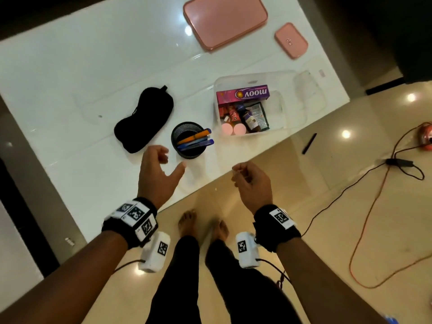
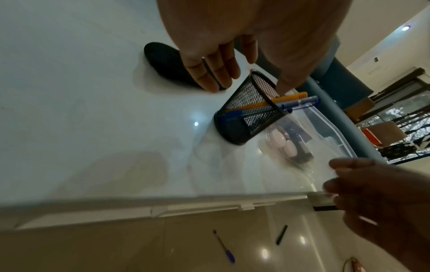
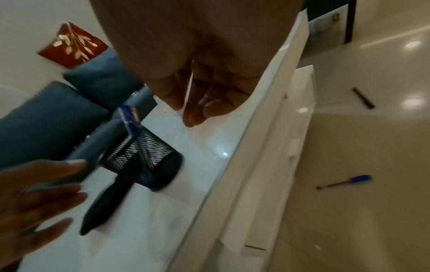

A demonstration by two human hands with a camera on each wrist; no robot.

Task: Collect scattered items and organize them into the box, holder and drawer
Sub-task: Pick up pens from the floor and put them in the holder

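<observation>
The black mesh holder (image 1: pixel 189 139) stands upright near the bench's (image 1: pixel 70 94) front edge, with orange and blue pens (image 1: pixel 197 139) leaning out toward 3 o'clock. At its 2 o'clock sits the clear box (image 1: pixel 278 108), holding a pink carton (image 1: pixel 243 94), a bottle and packets. At the holder's 9 o'clock lies a black eye mask (image 1: pixel 143 119). The left hand (image 1: pixel 159 170) hovers at the holder's 7 o'clock, its grip wide and holding nothing. The right hand (image 1: pixel 251 181) hangs over the bench edge at 5 o'clock, fingers loosely curled, empty. A blue pen (image 3: pixel 344 182) and a black stick (image 3: pixel 363 97) lie on the floor.
</observation>
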